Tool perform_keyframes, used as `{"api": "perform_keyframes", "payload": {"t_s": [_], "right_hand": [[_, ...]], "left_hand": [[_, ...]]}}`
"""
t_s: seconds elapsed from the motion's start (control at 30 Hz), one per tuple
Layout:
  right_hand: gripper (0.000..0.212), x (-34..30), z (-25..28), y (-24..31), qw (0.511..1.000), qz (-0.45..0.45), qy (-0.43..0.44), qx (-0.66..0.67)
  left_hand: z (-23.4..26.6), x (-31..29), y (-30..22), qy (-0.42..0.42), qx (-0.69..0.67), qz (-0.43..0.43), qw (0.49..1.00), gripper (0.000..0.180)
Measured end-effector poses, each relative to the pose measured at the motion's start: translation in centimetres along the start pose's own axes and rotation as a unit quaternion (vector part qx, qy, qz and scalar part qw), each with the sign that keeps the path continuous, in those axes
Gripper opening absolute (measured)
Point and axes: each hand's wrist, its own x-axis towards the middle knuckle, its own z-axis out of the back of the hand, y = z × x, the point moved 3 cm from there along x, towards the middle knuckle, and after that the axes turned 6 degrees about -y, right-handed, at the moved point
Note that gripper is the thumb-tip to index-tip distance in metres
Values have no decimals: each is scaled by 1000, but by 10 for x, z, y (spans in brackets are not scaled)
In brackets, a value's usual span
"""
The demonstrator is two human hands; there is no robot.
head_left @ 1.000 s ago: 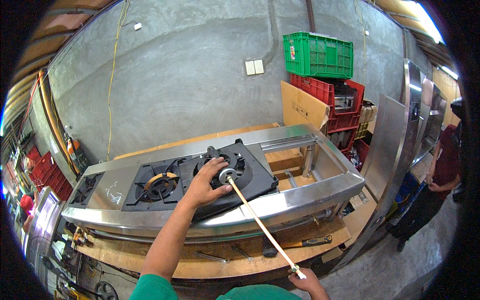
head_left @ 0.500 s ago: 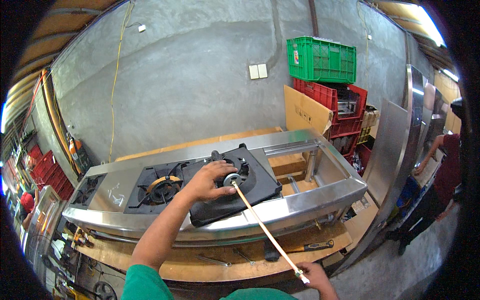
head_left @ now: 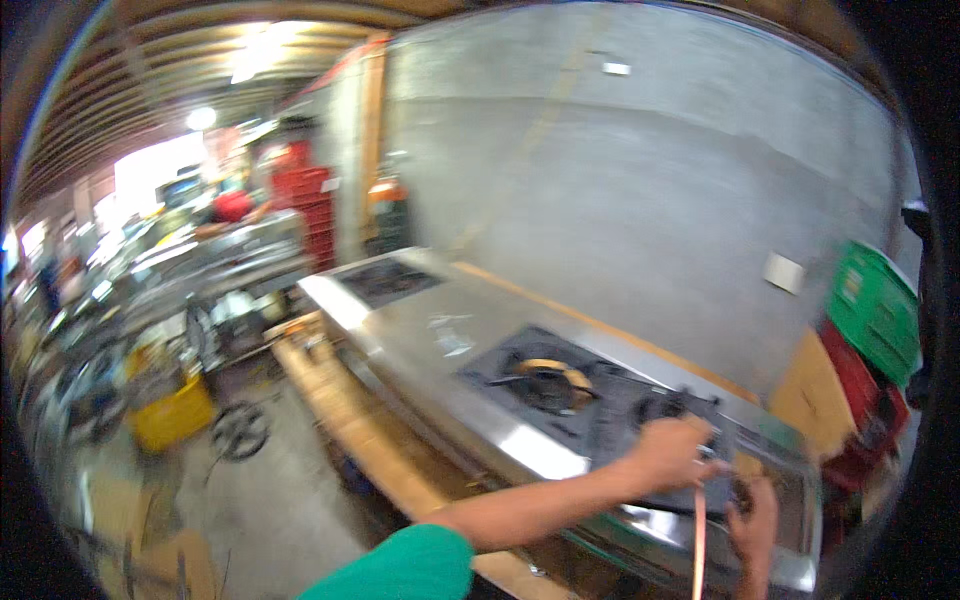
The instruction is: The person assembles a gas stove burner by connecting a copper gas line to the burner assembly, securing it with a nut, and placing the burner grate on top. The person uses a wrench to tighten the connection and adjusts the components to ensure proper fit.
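A thin copper tube (head_left: 699, 545) runs down from the black gas burner (head_left: 655, 405) on a long stainless-steel stove (head_left: 400, 320). My left hand (head_left: 665, 458) is closed at the tube's upper end, where the round metal disc is mostly covered by my fingers. Just right of the tube is my right hand (head_left: 753, 525), raised, its thumb and fingers looking apart; motion blur softens both hands. A dark patch sits between the right fingers, too smeared to name. Left of this burner, a second burner (head_left: 545, 385) with a brass-coloured ring is set in the stove top.
A wooden bench (head_left: 390, 455) runs under the stove's front. Behind stands a grey wall (head_left: 620, 200); a green crate (head_left: 872, 310) and cardboard (head_left: 815, 385) are at right. A yellow crate (head_left: 172, 410), a wheel (head_left: 240, 430) and an orange-topped cylinder (head_left: 388, 210) are at left.
The view has swung left, so the stove sits further right. My right hand has left the tube's lower end and come up near its top. My left hand stays at the upper end.
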Motion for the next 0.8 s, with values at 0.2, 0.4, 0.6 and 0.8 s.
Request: {"api": "perform_keyframes", "payload": {"t_s": [0.2,0.4,0.6,0.8], "right_hand": [[79,125,-79,-29,974,214,64,-23],[65,152,-74,37,888,387,247,-41],[26,168,-101,44,840,515,167,19],[34,204,-156,23,767,610,200,-13]], "left_hand": [[-17,4,-11,39,73,96,992,33],[-30,-1,-17,34,124,187,974,27],[-26,-8,-22,-1,158,252,955,23],[-15,-16,-31,0,202,259,945,25]]}}
